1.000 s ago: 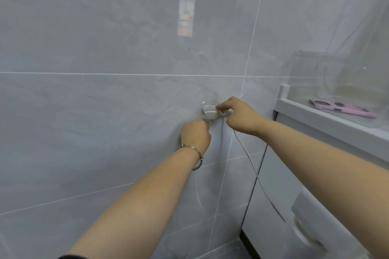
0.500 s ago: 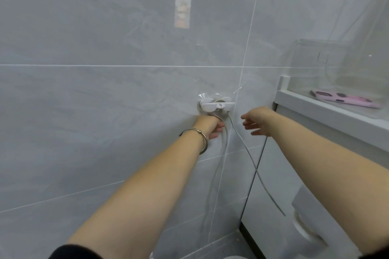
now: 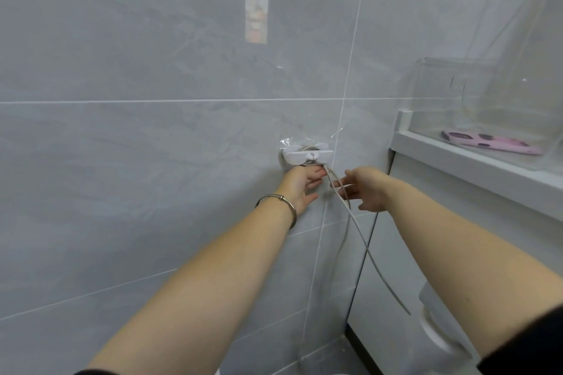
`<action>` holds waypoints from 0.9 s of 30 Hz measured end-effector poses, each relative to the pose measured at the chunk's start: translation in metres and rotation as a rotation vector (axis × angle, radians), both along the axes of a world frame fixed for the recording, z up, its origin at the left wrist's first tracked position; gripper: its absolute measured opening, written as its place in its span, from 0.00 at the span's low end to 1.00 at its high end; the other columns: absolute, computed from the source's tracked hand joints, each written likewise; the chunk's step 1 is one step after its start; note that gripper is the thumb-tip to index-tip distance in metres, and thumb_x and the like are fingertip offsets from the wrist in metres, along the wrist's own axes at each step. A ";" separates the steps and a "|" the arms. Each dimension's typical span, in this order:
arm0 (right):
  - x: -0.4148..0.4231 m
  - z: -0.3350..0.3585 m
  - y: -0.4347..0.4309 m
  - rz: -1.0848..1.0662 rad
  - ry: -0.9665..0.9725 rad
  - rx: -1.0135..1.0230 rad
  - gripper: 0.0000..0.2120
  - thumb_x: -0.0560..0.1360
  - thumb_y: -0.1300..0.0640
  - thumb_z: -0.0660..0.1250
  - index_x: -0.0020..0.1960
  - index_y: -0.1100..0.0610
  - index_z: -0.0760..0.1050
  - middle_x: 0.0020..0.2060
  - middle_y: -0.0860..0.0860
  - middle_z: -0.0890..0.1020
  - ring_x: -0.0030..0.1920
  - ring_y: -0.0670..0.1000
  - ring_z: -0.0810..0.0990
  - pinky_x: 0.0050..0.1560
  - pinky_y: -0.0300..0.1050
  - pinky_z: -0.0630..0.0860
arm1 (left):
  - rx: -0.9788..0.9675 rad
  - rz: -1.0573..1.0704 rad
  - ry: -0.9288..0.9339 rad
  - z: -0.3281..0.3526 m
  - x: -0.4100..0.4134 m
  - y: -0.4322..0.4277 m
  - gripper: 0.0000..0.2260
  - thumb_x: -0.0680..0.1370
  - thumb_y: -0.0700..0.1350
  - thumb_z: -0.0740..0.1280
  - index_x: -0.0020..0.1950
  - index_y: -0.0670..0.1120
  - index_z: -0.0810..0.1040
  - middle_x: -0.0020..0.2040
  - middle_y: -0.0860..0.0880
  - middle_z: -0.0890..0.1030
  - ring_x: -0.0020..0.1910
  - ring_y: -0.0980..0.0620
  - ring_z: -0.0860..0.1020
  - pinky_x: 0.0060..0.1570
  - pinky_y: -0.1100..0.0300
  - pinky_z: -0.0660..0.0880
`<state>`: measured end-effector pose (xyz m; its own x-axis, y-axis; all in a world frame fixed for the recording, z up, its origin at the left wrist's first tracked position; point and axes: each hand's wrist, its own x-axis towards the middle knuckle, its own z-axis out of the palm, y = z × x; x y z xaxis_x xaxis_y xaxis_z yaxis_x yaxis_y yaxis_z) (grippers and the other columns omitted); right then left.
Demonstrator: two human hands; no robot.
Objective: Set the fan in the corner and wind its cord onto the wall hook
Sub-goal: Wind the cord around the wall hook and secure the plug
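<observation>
With a turn already on the hook (image 3: 307, 156), the cord (image 3: 341, 201) hanging between the open left hand (image 3: 300, 186) and open right hand (image 3: 364, 189) — neither gripping it — should be pinched and wound snugly.

The white wall hook (image 3: 307, 156) is stuck to the grey tiled wall on a clear adhesive patch, its flat bar lying level. The pale cord (image 3: 362, 240) is looped behind the bar of the hook, and from just under the hook two strands hang down and to the right, spreading apart as they drop. The fan itself cannot be made out clearly.
</observation>
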<state>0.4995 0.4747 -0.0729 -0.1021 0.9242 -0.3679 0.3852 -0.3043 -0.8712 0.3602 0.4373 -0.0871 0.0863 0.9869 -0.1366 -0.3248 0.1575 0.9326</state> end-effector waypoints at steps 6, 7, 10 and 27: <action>-0.005 0.007 0.001 -0.095 -0.255 0.253 0.04 0.75 0.61 0.66 0.48 0.60 0.77 0.36 0.55 0.73 0.32 0.48 0.69 0.42 0.43 0.68 | -0.002 0.027 -0.022 0.002 0.001 -0.006 0.21 0.78 0.35 0.54 0.69 0.45 0.70 0.69 0.50 0.72 0.70 0.52 0.67 0.68 0.51 0.59; -0.005 0.011 0.003 -0.121 -0.298 0.318 0.03 0.74 0.62 0.67 0.44 0.61 0.77 0.36 0.56 0.73 0.30 0.49 0.69 0.36 0.41 0.68 | 0.000 0.027 -0.014 0.004 0.000 -0.009 0.21 0.78 0.35 0.54 0.69 0.45 0.69 0.69 0.50 0.72 0.69 0.52 0.68 0.68 0.51 0.60; -0.004 0.022 0.011 -0.225 -0.479 0.494 0.15 0.74 0.56 0.69 0.32 0.61 0.71 0.29 0.57 0.71 0.28 0.53 0.68 0.30 0.42 0.64 | 0.012 0.003 0.030 0.005 -0.004 -0.015 0.21 0.78 0.36 0.54 0.70 0.46 0.69 0.70 0.50 0.71 0.66 0.53 0.69 0.68 0.52 0.60; -0.035 0.067 -0.010 -0.285 -0.300 0.874 0.20 0.75 0.55 0.66 0.28 0.57 0.65 0.26 0.50 0.69 0.32 0.54 0.68 0.38 0.43 0.63 | 0.606 0.305 1.568 0.031 -0.032 -0.043 0.28 0.76 0.43 0.57 0.76 0.51 0.54 0.59 0.42 0.78 0.54 0.38 0.77 0.47 0.52 0.73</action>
<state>0.4645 0.4645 -0.0063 0.1543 0.8597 0.4870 0.6409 0.2880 -0.7115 0.3283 0.3944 -0.0564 0.0572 0.8796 0.4722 0.9435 -0.2024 0.2625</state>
